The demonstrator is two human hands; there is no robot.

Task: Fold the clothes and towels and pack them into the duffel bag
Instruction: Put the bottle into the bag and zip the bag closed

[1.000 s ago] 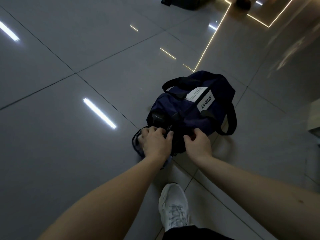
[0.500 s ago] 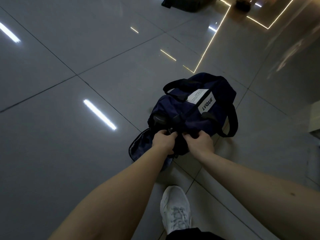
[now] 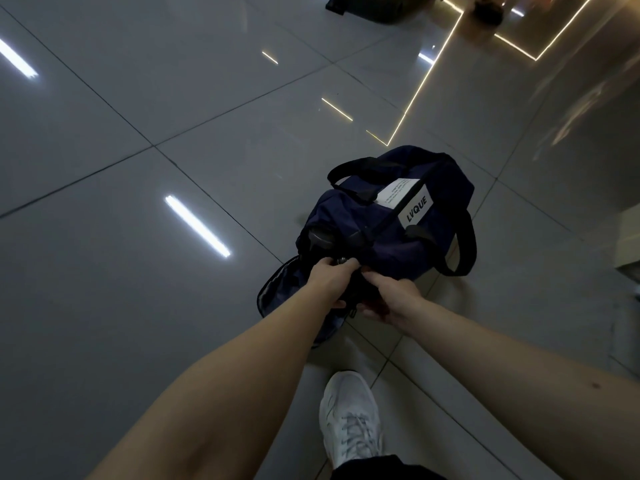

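A navy duffel bag (image 3: 391, 223) with black handles and a white LVQUE label lies on the grey tiled floor. Its near end flap (image 3: 277, 292) hangs open toward me. My left hand (image 3: 329, 280) grips the bag's near end by the zipper area, fingers curled round dark fabric. My right hand (image 3: 388, 296) pinches the fabric right beside it, fingers curled. No clothes or towels are in view; the bag's inside is hidden.
My white sneaker (image 3: 348, 417) stands on the tiles just below the bag. A dark bag (image 3: 374, 6) lies at the far top edge, with a small dark object (image 3: 488, 10) to its right. A pale ledge (image 3: 630, 237) juts in at the right.
Both hands shifted slightly right along the bag's near end and closed tighter together. The end flap has come open to the left.
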